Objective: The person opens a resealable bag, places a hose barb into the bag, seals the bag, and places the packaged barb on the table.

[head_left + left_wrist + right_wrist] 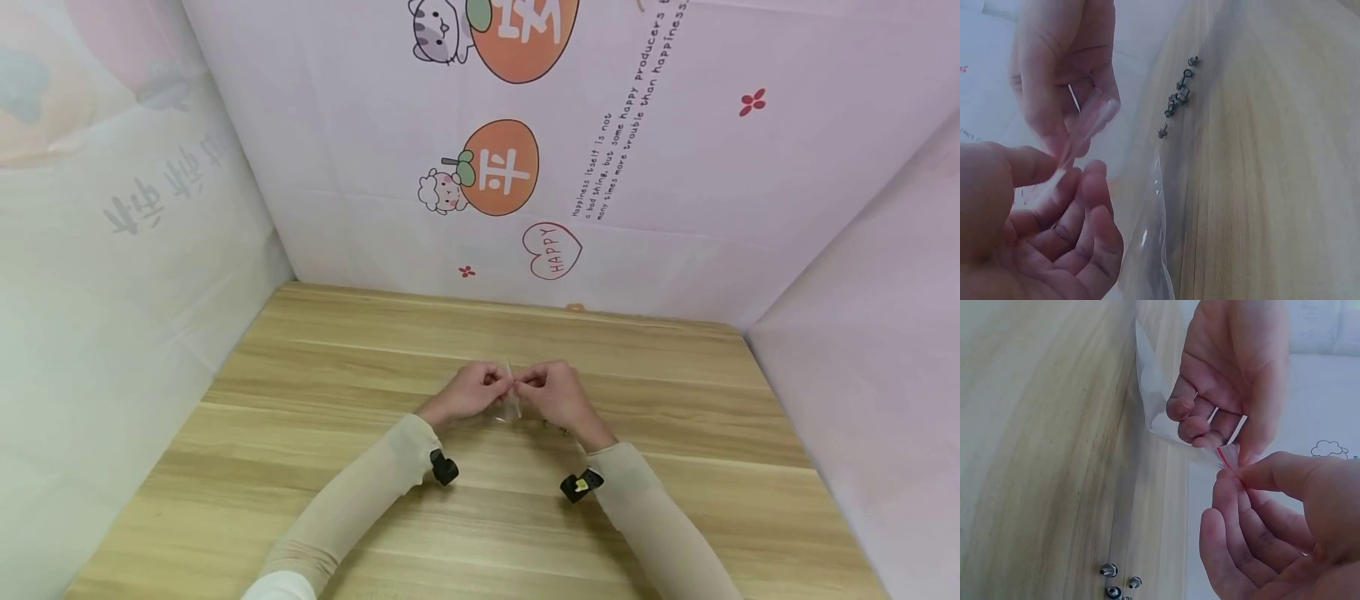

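Note:
A clear plastic zip bag (512, 408) with a red line along its mouth (1227, 457) hangs between both hands. My left hand (472, 390) pinches the bag's edge between thumb and index finger. Right beside it, my right hand (557, 393) pinches the same edge, the fingertips of both hands nearly meeting. In the left wrist view the bag's lower part (1150, 250) droops towards the table. Several small dark metal screws (1179, 98) with washers lie on the wood near the bag; in the head view the right hand and wrist partly hide them.
The wooden table (360, 350) runs back to a white printed cloth wall (360, 208). Similar cloth hangs along the left and right sides. A black wrist camera (444, 467) sits on the left cuff, another camera (577, 486) on the right.

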`<control>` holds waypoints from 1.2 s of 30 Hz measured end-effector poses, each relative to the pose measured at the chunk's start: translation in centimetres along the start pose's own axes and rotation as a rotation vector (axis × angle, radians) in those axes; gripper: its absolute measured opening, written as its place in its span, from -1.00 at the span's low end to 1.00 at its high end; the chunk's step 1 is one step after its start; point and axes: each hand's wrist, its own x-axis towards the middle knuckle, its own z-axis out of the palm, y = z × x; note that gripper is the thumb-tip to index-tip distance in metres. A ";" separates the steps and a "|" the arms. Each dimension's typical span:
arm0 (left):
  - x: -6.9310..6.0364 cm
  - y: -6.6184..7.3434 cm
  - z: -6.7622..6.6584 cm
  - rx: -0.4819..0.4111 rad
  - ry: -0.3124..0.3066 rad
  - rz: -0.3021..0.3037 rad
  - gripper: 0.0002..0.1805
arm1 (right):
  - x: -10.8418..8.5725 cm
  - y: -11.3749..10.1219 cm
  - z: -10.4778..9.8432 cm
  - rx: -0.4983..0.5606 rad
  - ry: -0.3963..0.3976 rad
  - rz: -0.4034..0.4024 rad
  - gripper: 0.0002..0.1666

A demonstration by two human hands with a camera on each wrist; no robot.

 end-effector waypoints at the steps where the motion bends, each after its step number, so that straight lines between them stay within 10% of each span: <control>1: 0.0 0.1 0.1 0.029 0.000 0.003 -0.68 | 0.0 0.0 0.0 -0.002 0.001 -0.003 -0.85; 12: -0.2 0.3 0.2 0.110 -0.014 0.056 -0.70 | 0.0 0.2 0.4 -0.013 -0.009 -0.002 -0.85; 25: -0.3 -0.9 -0.6 -0.092 -0.066 0.064 -0.71 | 0.2 0.7 0.3 0.033 -0.032 -0.024 -0.80; 36: -0.6 -1.1 -0.8 -0.083 -0.056 0.040 -0.76 | 0.1 0.4 0.8 0.001 -0.015 -0.057 -0.82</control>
